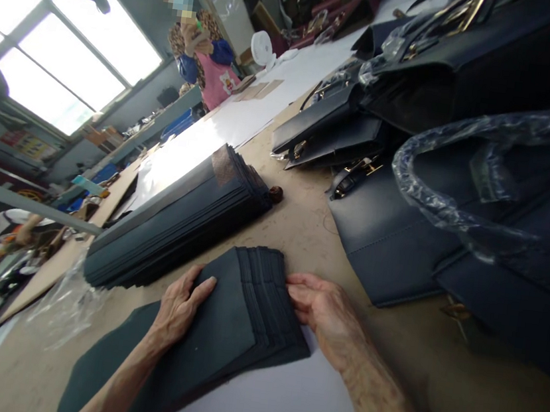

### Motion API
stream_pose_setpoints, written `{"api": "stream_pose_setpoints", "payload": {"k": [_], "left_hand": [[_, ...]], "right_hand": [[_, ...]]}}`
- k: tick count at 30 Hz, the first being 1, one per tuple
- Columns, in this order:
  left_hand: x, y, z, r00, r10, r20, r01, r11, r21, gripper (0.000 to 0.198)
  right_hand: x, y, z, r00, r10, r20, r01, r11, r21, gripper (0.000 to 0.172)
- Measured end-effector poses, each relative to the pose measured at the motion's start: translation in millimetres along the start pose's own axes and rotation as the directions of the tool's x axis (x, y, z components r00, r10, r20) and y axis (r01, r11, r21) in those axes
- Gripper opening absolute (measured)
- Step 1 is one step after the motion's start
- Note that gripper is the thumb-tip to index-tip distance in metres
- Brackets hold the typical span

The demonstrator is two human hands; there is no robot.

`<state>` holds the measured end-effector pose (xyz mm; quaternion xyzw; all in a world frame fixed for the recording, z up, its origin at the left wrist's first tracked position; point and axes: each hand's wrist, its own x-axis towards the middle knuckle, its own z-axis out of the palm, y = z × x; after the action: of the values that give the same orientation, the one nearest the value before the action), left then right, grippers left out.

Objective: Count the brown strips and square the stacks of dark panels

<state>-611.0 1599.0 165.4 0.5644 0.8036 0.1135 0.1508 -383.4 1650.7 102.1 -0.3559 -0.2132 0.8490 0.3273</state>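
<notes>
The dark stack (219, 313) lies on the table (306, 220) between both hands, a white sheet (280, 407) showing along its near side. The left hand (179, 308) rests on top, thumb spread from the fingers; the right hand (325, 309) touches the stepped end, fingers close together, though whether they pinch any layers I cannot tell. The pieces are gathered in one stack, but that end looks not yet flush. Just beyond, a longer pile (178, 214) limits room on the far side; dark bags (390, 247) crowd the right, and plastic film (69, 308) lies left. Farther off stands a person (211, 74) in an apron.
</notes>
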Motion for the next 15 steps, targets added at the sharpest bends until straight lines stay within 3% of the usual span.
{"api": "stream_pose_setpoints", "payload": {"k": [15], "left_hand": [[-1.7,-4.0,5.2,0.999,0.026,-0.045,-0.023,0.998,0.053,0.054]], "right_hand": [[0.7,2.1,-2.8,1.000,-0.019,0.010,0.020,0.996,-0.089,0.034]]}}
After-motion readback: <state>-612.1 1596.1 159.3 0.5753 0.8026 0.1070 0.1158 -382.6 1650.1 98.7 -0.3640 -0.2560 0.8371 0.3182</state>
